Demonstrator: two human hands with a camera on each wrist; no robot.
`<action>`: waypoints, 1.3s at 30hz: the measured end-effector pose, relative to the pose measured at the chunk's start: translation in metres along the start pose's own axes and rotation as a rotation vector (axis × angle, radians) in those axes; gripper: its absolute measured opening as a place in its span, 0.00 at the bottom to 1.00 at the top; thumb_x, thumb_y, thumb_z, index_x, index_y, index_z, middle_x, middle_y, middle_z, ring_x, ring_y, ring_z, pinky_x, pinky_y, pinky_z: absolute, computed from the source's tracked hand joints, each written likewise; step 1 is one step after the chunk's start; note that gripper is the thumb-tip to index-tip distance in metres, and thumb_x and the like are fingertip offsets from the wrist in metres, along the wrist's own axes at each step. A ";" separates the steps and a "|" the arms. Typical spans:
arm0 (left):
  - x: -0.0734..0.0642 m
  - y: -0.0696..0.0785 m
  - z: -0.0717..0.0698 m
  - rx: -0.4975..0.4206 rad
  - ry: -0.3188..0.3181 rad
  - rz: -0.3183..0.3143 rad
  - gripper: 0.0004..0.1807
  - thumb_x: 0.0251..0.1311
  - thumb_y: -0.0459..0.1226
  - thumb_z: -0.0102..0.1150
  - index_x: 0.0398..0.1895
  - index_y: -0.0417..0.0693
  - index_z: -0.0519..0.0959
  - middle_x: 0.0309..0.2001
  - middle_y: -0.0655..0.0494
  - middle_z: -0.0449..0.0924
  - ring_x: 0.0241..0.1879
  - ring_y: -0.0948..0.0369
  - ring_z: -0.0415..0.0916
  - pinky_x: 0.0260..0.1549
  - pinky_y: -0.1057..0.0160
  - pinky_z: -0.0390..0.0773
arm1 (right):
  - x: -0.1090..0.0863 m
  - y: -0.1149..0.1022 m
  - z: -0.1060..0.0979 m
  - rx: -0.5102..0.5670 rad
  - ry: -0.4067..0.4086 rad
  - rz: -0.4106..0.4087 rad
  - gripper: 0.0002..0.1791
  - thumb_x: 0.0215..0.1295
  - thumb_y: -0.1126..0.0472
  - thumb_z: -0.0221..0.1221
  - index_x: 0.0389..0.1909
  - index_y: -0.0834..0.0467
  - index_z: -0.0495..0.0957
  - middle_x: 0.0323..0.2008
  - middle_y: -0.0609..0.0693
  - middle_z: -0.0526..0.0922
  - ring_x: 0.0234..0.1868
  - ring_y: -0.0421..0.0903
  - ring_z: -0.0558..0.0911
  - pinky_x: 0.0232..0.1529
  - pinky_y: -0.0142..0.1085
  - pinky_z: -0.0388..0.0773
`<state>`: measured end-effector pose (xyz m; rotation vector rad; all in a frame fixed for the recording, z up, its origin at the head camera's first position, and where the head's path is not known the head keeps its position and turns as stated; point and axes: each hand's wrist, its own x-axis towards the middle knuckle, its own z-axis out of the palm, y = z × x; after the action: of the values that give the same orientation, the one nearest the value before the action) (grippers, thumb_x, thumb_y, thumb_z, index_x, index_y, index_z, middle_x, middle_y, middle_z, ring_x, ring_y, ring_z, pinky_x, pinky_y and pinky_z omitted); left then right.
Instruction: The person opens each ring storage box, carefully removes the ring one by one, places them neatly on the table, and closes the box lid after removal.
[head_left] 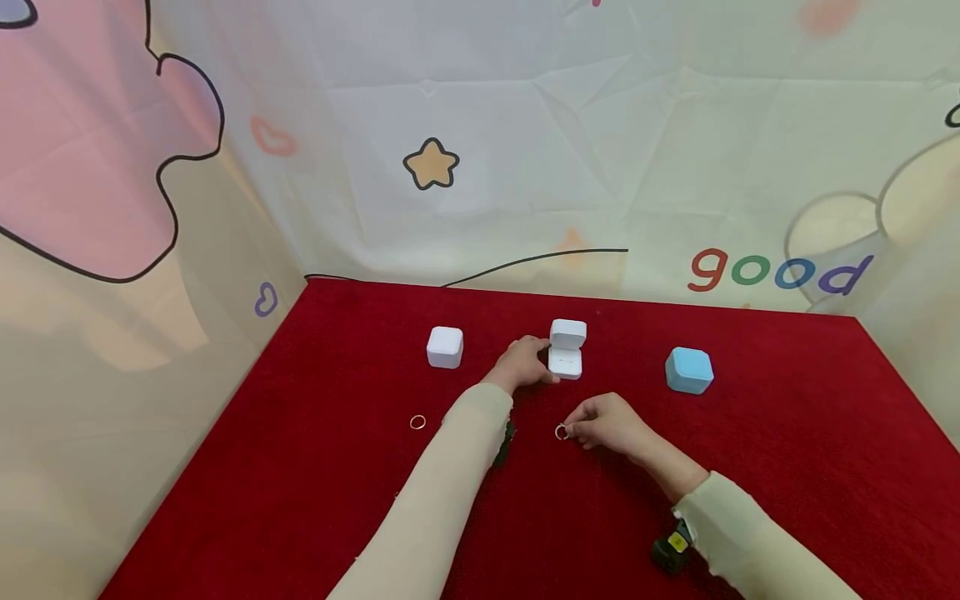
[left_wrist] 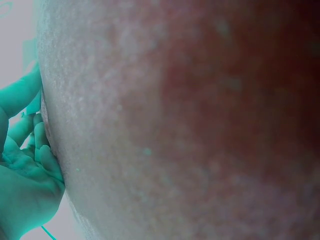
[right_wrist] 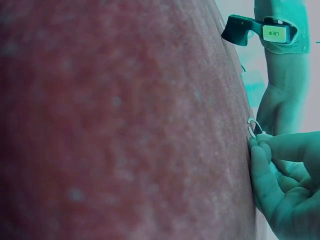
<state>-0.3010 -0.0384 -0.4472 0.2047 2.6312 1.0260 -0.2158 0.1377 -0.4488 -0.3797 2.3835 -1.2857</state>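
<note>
A white ring box (head_left: 566, 362) stands with its lid up near the back of the red cloth. My left hand (head_left: 522, 364) grips it at its left side, the thumb at the front lower corner and fingers further back. In the left wrist view the cloth hides most of this grasp. Closer to me, my right hand (head_left: 609, 423) pinches a small silvery ring (head_left: 557, 432) between thumb and fingertips, just above the cloth in front of the box. The right wrist view shows that ring (right_wrist: 256, 124) with a gap in its band, sticking out past the fingertips.
On the red cloth (head_left: 300, 467), a closed white box (head_left: 446, 347) stands left of the open one and a closed light-blue box (head_left: 688, 370) to the right. A gold-coloured ring (head_left: 411, 422) lies left of my left forearm. A printed curtain (head_left: 480, 233) hangs behind.
</note>
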 end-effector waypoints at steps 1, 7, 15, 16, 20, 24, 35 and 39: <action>0.000 0.000 0.000 0.000 0.000 0.001 0.38 0.63 0.38 0.70 0.76 0.45 0.67 0.74 0.48 0.69 0.73 0.52 0.65 0.72 0.56 0.70 | 0.000 0.000 0.000 -0.002 0.000 -0.003 0.10 0.66 0.69 0.62 0.39 0.74 0.86 0.33 0.61 0.90 0.27 0.37 0.80 0.32 0.33 0.86; -0.002 0.000 0.000 -0.015 0.001 0.005 0.38 0.63 0.37 0.70 0.76 0.44 0.68 0.74 0.47 0.69 0.73 0.52 0.65 0.72 0.55 0.70 | 0.001 0.001 0.001 -0.016 -0.001 -0.014 0.09 0.66 0.69 0.62 0.38 0.73 0.86 0.33 0.61 0.90 0.27 0.37 0.81 0.32 0.34 0.86; -0.001 -0.001 0.000 -0.020 -0.002 0.008 0.38 0.63 0.37 0.69 0.75 0.44 0.68 0.73 0.46 0.70 0.72 0.51 0.66 0.72 0.54 0.71 | 0.001 0.002 0.001 -0.051 0.006 -0.005 0.08 0.66 0.70 0.62 0.37 0.71 0.86 0.33 0.60 0.90 0.27 0.38 0.81 0.32 0.33 0.86; -0.001 -0.001 0.000 -0.020 -0.002 0.007 0.38 0.63 0.37 0.69 0.75 0.44 0.68 0.73 0.46 0.70 0.71 0.51 0.67 0.72 0.54 0.71 | 0.001 0.001 0.001 -0.053 0.005 -0.006 0.08 0.66 0.70 0.62 0.37 0.71 0.86 0.32 0.60 0.90 0.27 0.38 0.81 0.32 0.33 0.86; -0.001 -0.001 0.000 -0.015 0.000 0.009 0.38 0.63 0.38 0.70 0.75 0.44 0.68 0.73 0.46 0.70 0.72 0.52 0.66 0.72 0.54 0.70 | 0.001 0.001 0.002 -0.071 0.012 -0.025 0.08 0.66 0.70 0.61 0.36 0.71 0.87 0.32 0.60 0.90 0.27 0.38 0.82 0.31 0.33 0.86; -0.002 -0.001 0.000 -0.015 0.000 0.002 0.38 0.62 0.38 0.70 0.75 0.44 0.68 0.73 0.47 0.70 0.71 0.52 0.67 0.72 0.55 0.71 | 0.001 0.000 0.003 -0.084 0.023 -0.033 0.08 0.65 0.69 0.62 0.36 0.70 0.87 0.32 0.59 0.90 0.27 0.37 0.83 0.31 0.34 0.86; 0.001 0.000 0.000 -0.004 -0.005 -0.003 0.38 0.63 0.37 0.69 0.76 0.44 0.67 0.74 0.47 0.68 0.74 0.52 0.64 0.73 0.55 0.69 | 0.002 -0.003 0.003 -0.152 0.046 -0.044 0.08 0.64 0.67 0.63 0.33 0.67 0.89 0.28 0.55 0.90 0.23 0.37 0.81 0.28 0.33 0.83; 0.000 0.001 -0.001 0.001 -0.003 -0.002 0.38 0.62 0.38 0.70 0.76 0.45 0.68 0.74 0.48 0.69 0.73 0.52 0.65 0.73 0.55 0.69 | 0.005 -0.002 0.003 -0.188 0.053 -0.038 0.07 0.63 0.66 0.64 0.32 0.66 0.89 0.25 0.52 0.88 0.20 0.36 0.76 0.25 0.32 0.78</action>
<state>-0.3013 -0.0382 -0.4462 0.2044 2.6287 1.0230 -0.2189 0.1327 -0.4499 -0.4530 2.5629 -1.1029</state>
